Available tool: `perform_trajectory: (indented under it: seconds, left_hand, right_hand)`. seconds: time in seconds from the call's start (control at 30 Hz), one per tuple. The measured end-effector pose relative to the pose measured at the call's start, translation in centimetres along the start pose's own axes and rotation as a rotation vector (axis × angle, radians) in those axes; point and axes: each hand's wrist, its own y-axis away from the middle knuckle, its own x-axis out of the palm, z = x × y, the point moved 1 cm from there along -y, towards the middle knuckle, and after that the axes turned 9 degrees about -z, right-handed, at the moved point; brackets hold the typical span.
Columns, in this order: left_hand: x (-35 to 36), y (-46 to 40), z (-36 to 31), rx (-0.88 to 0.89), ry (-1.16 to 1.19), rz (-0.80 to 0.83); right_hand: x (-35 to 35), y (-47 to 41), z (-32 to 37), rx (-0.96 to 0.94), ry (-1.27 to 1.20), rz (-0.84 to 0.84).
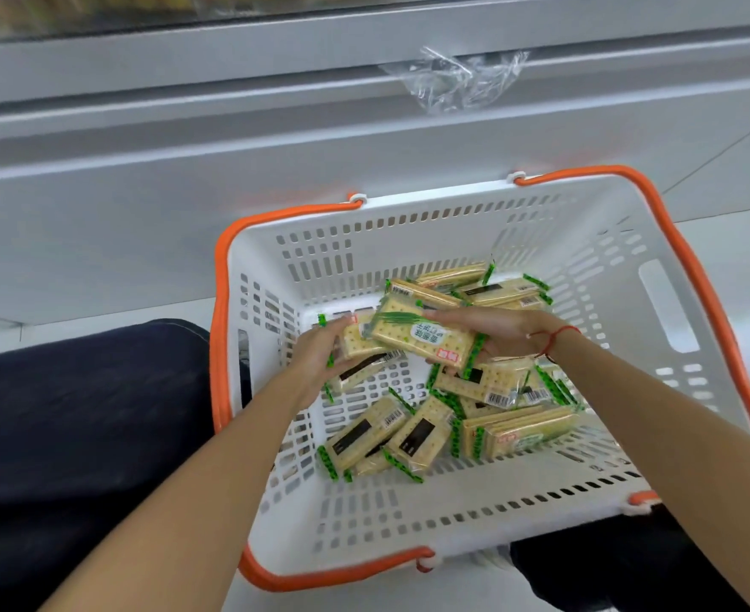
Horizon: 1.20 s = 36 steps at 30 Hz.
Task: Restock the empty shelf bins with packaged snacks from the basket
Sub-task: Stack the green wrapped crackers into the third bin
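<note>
Both hands are seen inside a white slotted basket. The left hand is curled around the left end of a small stack of cracker packets, fingers wrapped under and over its edge. The right hand is closed on the right end of the same stack, thumb laid across the top and fingers beneath. The grip of each hand is thus pressed onto the stack, which is held between them, raised above the basket floor. The top packet is turned face up, with a green printed label and a red mark visible. A red cord is worn on the right wrist.

Loose packets of the same kind, with green crimped ends and barcodes, are scattered over the basket floor below the hands; several more are piled against the far wall and the right side. The orange handles are folded down along the rim. The basket rests on a pale floor, beside a dark trouser leg at the left. A grey shelf unit stands just behind the basket, with crumpled clear plastic caught at one ledge. The shelf contents above are too blurred to identify
</note>
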Motion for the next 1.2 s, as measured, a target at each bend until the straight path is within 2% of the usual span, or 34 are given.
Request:
perform_trajectory:
  seconds: [0.17, 0.3, 0.43, 0.5, 0.63, 0.7, 0.83, 0.9, 1.0, 1.1, 1.17, 1.2]
  left_hand:
    - [1.1, 0.7, 0.4, -0.059, -0.045, 0.068]
    - [1.5, 0.6, 0.4, -0.079, 0.027, 0.060]
    - [2.1, 0.2, 0.3, -0.067, 0.140, 0.036]
    - [2.5, 0.0, 0.6, -0.081, 0.176, 0.028]
    - [3.4, 0.5, 1.1, -0.090, 0.192, 0.012]
    - [3.9, 0.8, 1.3, -0.084, 0.168, 0.006]
    - [4.0, 1.0, 1.4, -0.116, 0.134, 0.021]
    - [3.9, 0.8, 1.4, -0.104, 0.094, 0.053]
    - [3.7, 0.3, 1.8, -0.070, 0.041, 0.018]
    - [3.6, 0.4, 1.3, -0.060, 0.050, 0.018]
    - [3.6, 0.6, 1.0, -0.062, 0.066, 0.036]
    - [3.5, 0.4, 1.0, -0.061, 0.060, 0.040]
  right_hand:
    - [-0.1, -0.1, 0.4, -0.047, 0.150, -0.143]
    - [-0.4, -0.4, 0.3, -0.056, -0.070, -0.157]
    - [-0.4, -1.0, -0.9, -0.054, -0.117, -0.248]
    - [0.2, -1.4, -1.7, -0.025, -0.262, -0.285]
    - [2.8, -1.4, -2.5, -0.002, -0.707, -0.314]
    - [4.4, -1.5, -2.5, 0.000, -0.781, -0.341]
    - [6.5, -1.7, -2.0, 0.058, -0.593, -0.426]
    - [7.1, -1.8, -1.9, 0.063, -0.597, -0.407]
    - [7.7, -1.8, -1.7, 0.037, -0.554, -0.338]
    - [6.0, -1.4, -1.2, 0.018, -0.335, -0.361]
    - [3.7, -1.0, -1.5, 0.012, -0.106, -0.507]
    - [2.5, -0.8, -2.0, 0.002, 0.100, -0.582]
